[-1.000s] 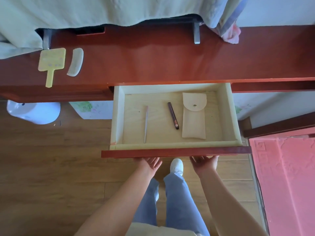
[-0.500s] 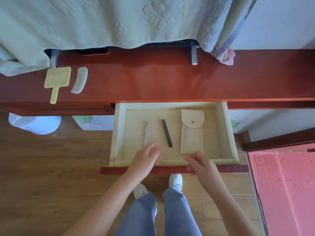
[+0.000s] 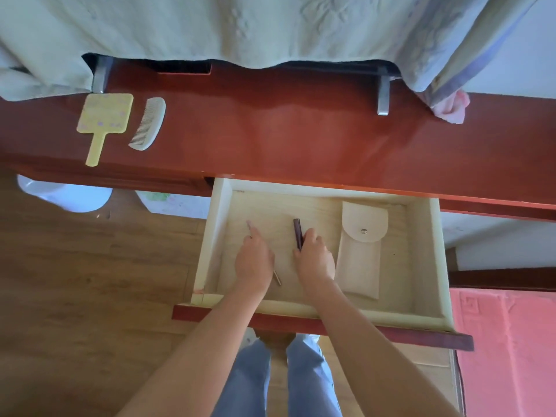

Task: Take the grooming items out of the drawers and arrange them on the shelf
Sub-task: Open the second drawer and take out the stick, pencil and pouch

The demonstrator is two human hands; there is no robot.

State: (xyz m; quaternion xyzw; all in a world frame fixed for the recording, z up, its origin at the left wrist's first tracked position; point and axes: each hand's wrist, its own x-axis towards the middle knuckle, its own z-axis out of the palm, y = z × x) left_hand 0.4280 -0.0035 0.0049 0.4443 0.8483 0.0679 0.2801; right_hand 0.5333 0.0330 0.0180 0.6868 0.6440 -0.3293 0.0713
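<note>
The pale wooden drawer (image 3: pixel 427 251) is pulled out from under the red-brown shelf (image 3: pixel 285 139). Inside it, my left hand (image 3: pixel 254 263) lies over a thin metal file (image 3: pixel 276 277), fingers closing around it; its tips stick out above and below the hand. My right hand (image 3: pixel 314 257) grips a dark brown stick (image 3: pixel 298 233) at its lower end. A beige snap pouch (image 3: pixel 359 251) lies flat at the drawer's right. On the shelf's left end rest a yellow hand mirror (image 3: pixel 103 120) and a pale comb (image 3: pixel 149 124), side by side.
A pale green cloth (image 3: pixel 210 25) hangs over the back of the shelf, with metal brackets (image 3: pixel 382 99) under it. A white bin (image 3: pixel 69 197) stands on the wood floor at the left. A pink mat (image 3: pixel 505 350) lies at the right. My legs are below the drawer front.
Both hands left the drawer's front edge and reached inside. The left hand came down on the metal file; the right took hold of the dark stick.
</note>
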